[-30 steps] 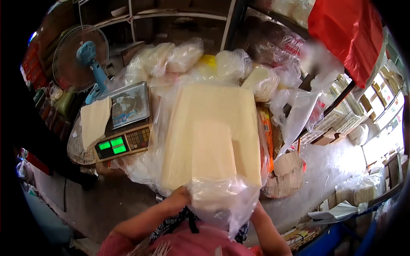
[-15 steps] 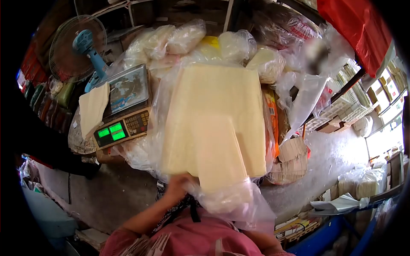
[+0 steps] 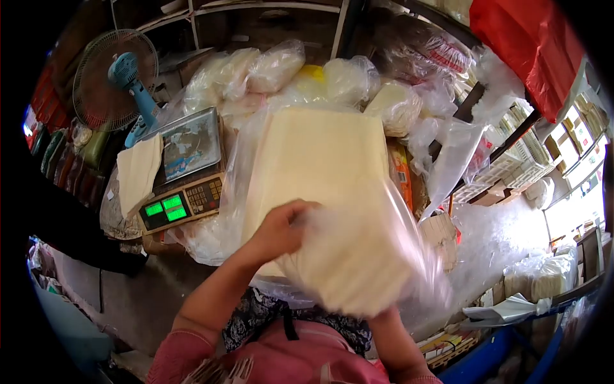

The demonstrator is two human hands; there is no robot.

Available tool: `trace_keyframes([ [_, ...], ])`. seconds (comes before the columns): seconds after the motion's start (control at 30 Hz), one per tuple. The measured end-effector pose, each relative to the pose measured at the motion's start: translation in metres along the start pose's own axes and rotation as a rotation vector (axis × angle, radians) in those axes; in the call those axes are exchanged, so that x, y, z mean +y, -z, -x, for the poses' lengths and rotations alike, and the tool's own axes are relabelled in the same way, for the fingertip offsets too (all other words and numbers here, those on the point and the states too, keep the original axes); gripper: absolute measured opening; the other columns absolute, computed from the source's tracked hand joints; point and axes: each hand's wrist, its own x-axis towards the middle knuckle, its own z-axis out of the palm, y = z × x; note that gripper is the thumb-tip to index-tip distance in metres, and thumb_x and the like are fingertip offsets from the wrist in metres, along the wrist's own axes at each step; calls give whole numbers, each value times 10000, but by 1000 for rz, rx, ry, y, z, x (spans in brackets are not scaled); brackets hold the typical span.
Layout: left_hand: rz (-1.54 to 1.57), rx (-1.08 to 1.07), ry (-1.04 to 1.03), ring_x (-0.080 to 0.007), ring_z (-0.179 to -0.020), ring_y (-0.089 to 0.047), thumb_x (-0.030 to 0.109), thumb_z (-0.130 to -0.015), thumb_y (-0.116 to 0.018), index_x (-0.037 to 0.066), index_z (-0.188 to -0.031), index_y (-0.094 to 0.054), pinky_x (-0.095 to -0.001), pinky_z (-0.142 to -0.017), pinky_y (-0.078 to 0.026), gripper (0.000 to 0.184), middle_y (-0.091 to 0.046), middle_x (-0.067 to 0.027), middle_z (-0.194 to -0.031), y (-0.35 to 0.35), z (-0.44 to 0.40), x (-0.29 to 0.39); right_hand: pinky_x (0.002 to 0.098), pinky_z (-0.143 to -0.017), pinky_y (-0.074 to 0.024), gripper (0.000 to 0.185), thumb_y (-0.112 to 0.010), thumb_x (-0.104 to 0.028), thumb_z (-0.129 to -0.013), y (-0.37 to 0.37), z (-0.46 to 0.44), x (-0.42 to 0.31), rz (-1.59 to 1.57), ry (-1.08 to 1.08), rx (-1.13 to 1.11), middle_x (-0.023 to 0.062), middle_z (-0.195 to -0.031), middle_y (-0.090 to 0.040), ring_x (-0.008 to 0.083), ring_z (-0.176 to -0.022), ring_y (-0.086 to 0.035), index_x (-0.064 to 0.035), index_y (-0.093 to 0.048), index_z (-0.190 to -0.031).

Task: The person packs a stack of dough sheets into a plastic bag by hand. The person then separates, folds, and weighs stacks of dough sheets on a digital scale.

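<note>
A clear plastic bag with a bundle of cream sheets in it is tilted over the near part of a large cream stack. Motion smears both bag and bundle. My left hand is closed on the upper left part of the bag, thumb side up. Under the bundle's lower right end, only the edge of my right hand and its wrist show. Its fingers are hidden behind the bundle.
On the left stand a scale with green digits, several cream sheets lying across its edge, and a blue fan. Filled plastic bags line the back. A white plastic sheet hangs at the right.
The bundle, lying on the large stack before, is now raised and turned with its bag around it. My left hand has moved up and away from my body. My right wrist has come into view.
</note>
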Motion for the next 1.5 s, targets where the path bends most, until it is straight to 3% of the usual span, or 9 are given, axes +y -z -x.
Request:
trace_keyframes([
  [0.3,198,361,-35,-157,-1006,-560,94,-793,-673,0,-1188,-523,-305,-832,-466,433,-593,-77,-1132,23,-23,-83,298,-688,-495,253,-542,-125,-882,8,-75,-3,222,80,91,26,-974,-607,157,-847,-600,-47,-538,-1123],
  [0.37,207,405,12,-168,-994,-570,109,-787,-679,1,-1180,-529,-311,-832,-465,434,-603,-90,-1116,22,-19,-131,301,-623,-479,231,-517,-96,-885,38,-70,-1,1368,545,47,20,-932,-618,155,-784,-603,-47,-548,-1108],
  [0.43,193,475,163,-187,-968,-589,115,-779,-680,8,-1168,-540,-315,-829,-465,427,-624,-110,-1075,13,-13,-149,306,-589,-468,224,-512,-85,-876,55,-70,2,1656,528,113,33,-889,-630,163,-741,-606,-39,-559,-1090],
  [0.5,-111,488,59,-206,-930,-608,113,-784,-663,19,-1139,-563,-313,-810,-472,380,-640,-121,-1018,6,-9,-143,312,-585,-461,230,-528,-91,-853,63,-76,6,1054,70,252,65,-846,-643,182,-717,-610,-25,-569,-1069],
  [0.7,-487,293,281,-236,-817,-627,40,-791,-590,40,-1001,-605,-322,-708,-487,211,-636,-126,-869,6,-18,-138,412,-736,-477,369,-597,-171,-761,136,-125,23,1703,530,-50,242,-900,-601,331,-844,-607,12,-557,-1079],
  [0.8,-546,254,268,-240,-798,-624,30,-785,-587,38,-975,-605,-327,-692,-486,191,-631,-122,-850,-6,-26,-143,403,-762,-465,374,-562,-218,-805,167,-152,40,1510,338,-74,221,-952,-599,310,-864,-590,-6,-540,-1112],
  [1.13,-818,410,-986,-252,-734,-615,-6,-763,-578,31,-887,-602,-344,-637,-483,131,-612,-108,-785,-1,-99,106,314,-723,-435,240,-450,-240,-947,-65,-106,-53,815,529,114,97,-935,-608,158,-782,-538,-80,-496,-1120],
  [1.27,-1084,182,-1328,-268,-728,-587,5,-688,-622,35,-813,-592,-356,-599,-466,132,-591,-84,-775,0,-97,153,335,-746,-457,321,-518,58,-786,-76,-73,-72,1283,1206,-140,149,-936,-578,311,-835,-569,-46,-509,-1089],
  [1.5,-1239,-170,-1226,-248,-783,-563,21,-674,-622,64,-919,-615,-396,-705,-435,249,-572,-69,-882,15,-37,63,373,-698,-441,195,-523,-100,-748,41,-51,5,2313,717,-619,102,-871,-589,250,-818,-583,-46,-542,-935],
])
